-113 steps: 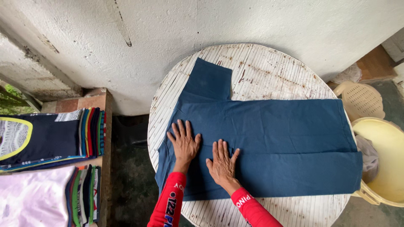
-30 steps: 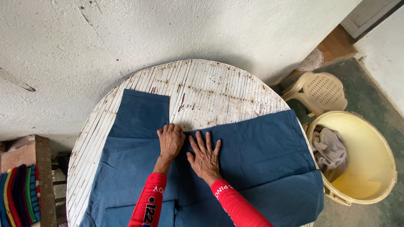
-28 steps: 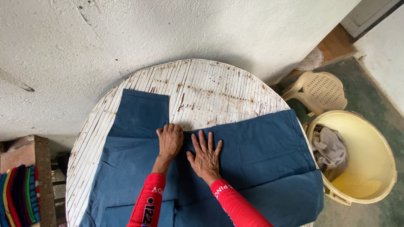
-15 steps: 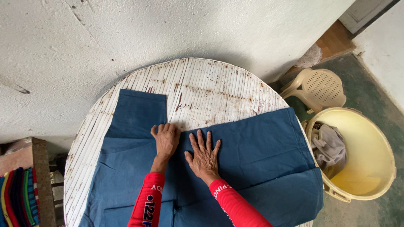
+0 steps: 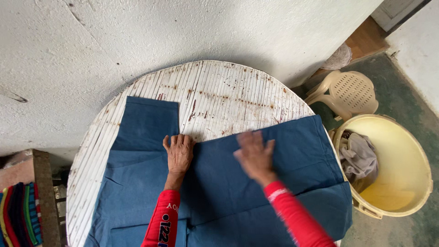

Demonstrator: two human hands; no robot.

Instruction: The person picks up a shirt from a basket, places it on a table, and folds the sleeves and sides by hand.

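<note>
**Inspector:** Since half a second ago, the right hand [image 5: 255, 155] has slid rightward across the blue garment [image 5: 274, 155]; it previously lay just beside the left hand [image 5: 179, 153], and a gap of cloth now separates them. Motion blur confirms it is travelling.

**Clerk:** And the left hand?

**Inspector:** Unchanged in position. It rests palm down on the garment near the far fold edge, at the corner where the sleeve [image 5: 146, 123] projects toward the wall. Fingers lie together, flat, gripping nothing.

**Clerk:** State of the right-hand fingers?

**Inspector:** Extended and slightly spread, flat against the cloth, holding nothing. Blur prevents finer detail.

**Clerk:** Location of the garment?

**Inspector:** Spread flat on the round white slatted table [image 5: 228, 91], covering its near half. One long fold runs left to right, with a lower layer showing along the near edge. The right end reaches the table's rim beside the tub.

**Clerk:** Surroundings?

**Inspector:** Yellow plastic tub [image 5: 402, 183] on the floor to the right, just beside the table, with a grey cloth [image 5: 359, 158] bunched inside against its left wall. Cream plastic chair [image 5: 347, 93] beyond the tub, near the wall. Stack of folded multicoloured clothes [image 5: 18, 212] at the lower left, well apart from the table. Both forearms wear red sleeves [image 5: 292, 215] with printing.
</note>
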